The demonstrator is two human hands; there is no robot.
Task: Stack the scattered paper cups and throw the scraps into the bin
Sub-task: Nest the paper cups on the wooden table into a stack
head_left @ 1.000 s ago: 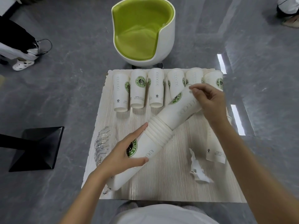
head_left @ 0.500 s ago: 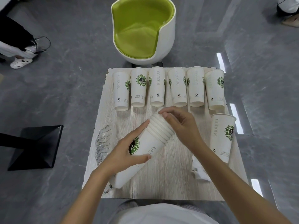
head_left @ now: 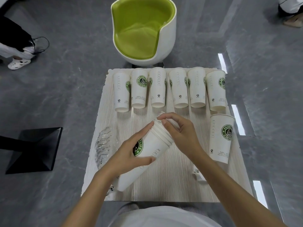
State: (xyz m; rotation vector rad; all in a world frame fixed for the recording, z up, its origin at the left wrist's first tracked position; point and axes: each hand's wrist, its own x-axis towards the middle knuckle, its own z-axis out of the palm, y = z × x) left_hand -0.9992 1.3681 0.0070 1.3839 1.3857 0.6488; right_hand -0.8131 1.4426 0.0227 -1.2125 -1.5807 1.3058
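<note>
One cup stack [head_left: 147,151], nested, tilted on the bench [head_left: 172,181], long axis near-left to far-right: left hand [head_left: 131,154] wraps its body, right hand [head_left: 180,133] fingers [head_left: 165,126] pinch the rims. Lone cup [head_left: 220,138] stands to the right; right hand nearer.

The floor [head_left: 65,95] is glossy grey stone with pale veining; bright strips of light [head_left: 238,122] reflect in it on the right. A tub chair [head_left: 136,38], white outside and lime green inside, stands just beyond a pale wood-grain table [head_left: 172,181]. A black pyramid-shaped base [head_left: 34,149] sits on the floor at the left, well apart from the table
</note>
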